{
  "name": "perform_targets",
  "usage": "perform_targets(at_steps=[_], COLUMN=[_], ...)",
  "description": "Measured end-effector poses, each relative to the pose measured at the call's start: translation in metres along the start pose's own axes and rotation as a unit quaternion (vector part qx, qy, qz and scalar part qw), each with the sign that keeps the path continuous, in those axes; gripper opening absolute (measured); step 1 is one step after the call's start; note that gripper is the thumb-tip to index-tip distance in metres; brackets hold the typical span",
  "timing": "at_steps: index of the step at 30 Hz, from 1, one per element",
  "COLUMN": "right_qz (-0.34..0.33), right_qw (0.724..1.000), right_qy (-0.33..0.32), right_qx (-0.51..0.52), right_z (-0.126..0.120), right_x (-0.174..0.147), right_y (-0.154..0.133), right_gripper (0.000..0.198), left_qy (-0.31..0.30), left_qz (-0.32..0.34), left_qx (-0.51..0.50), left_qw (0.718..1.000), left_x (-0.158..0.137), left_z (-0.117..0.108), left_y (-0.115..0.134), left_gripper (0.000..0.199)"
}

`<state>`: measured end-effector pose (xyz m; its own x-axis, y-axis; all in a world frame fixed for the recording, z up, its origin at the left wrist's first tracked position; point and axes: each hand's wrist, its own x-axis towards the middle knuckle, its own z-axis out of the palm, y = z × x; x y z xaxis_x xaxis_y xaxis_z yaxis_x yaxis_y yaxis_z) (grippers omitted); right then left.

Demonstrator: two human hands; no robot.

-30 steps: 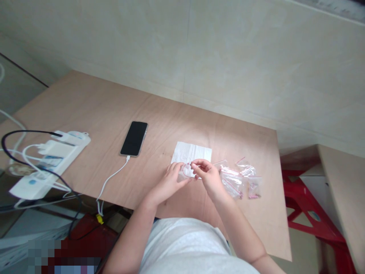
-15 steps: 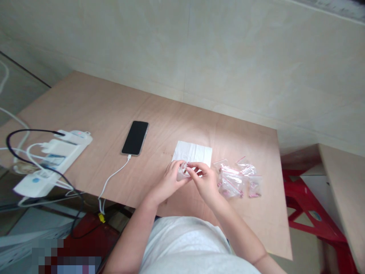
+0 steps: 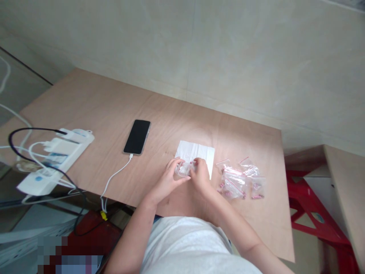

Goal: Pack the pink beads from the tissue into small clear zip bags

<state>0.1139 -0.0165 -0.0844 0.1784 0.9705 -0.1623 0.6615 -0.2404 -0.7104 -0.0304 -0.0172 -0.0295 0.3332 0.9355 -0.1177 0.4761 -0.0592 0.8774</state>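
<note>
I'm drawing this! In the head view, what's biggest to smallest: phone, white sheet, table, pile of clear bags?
1. Table
2. Pile of clear bags and white sheet: too close to rank, as the second is partly covered
3. Phone

"Where are the arms?"
"Left forearm (image 3: 137, 224) and right forearm (image 3: 238, 224) slant inward over the tabletop (image 3: 108, 102) from its near edge, bare."
"And the hands?"
"Close together, nearer its right edge than its left. The left hand (image 3: 168, 180) makes a C, thumb and fingers curved apart."
"The right hand (image 3: 201, 176)?"
"Back upward, fingers bent, fingertips turned toward the left."
</note>
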Motion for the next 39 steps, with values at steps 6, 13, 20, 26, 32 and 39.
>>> perform_targets(at_steps=[6,13,20,26,32,39], right_qz=[-0.015,-0.048,-0.109,-0.100,-0.137,-0.158], right_qw=[0.998,0.992,0.983,0.979,0.973,0.971], right_qy=[-0.036,-0.086,-0.132,-0.153,-0.156,-0.146], right_qx=[-0.042,-0.073,-0.060,-0.093,-0.097,-0.101], right_z=[-0.004,-0.011,-0.015,-0.017,-0.017,-0.015], right_x=[0.011,0.017,0.021,0.021,0.023,0.023], right_y=[-0.005,-0.001,0.002,-0.001,0.002,0.004], right_gripper=[0.022,0.025,0.032,0.028,0.029,0.021], left_qy=[-0.004,-0.001,-0.003,-0.004,-0.006,-0.014], left_qz=[0.000,-0.008,-0.014,-0.007,0.002,0.014], left_qx=[0.000,-0.002,0.004,0.014,0.025,0.017], left_qw=[1.000,1.000,1.000,1.000,1.000,1.000], left_x=[0.002,0.005,0.006,0.006,0.006,0.004], left_z=[-0.001,0.002,0.003,0.003,0.002,-0.001], left_y=[-0.003,-0.009,-0.012,-0.011,-0.012,-0.011], left_gripper=[0.043,0.043,0.042,0.041,0.041,0.042])
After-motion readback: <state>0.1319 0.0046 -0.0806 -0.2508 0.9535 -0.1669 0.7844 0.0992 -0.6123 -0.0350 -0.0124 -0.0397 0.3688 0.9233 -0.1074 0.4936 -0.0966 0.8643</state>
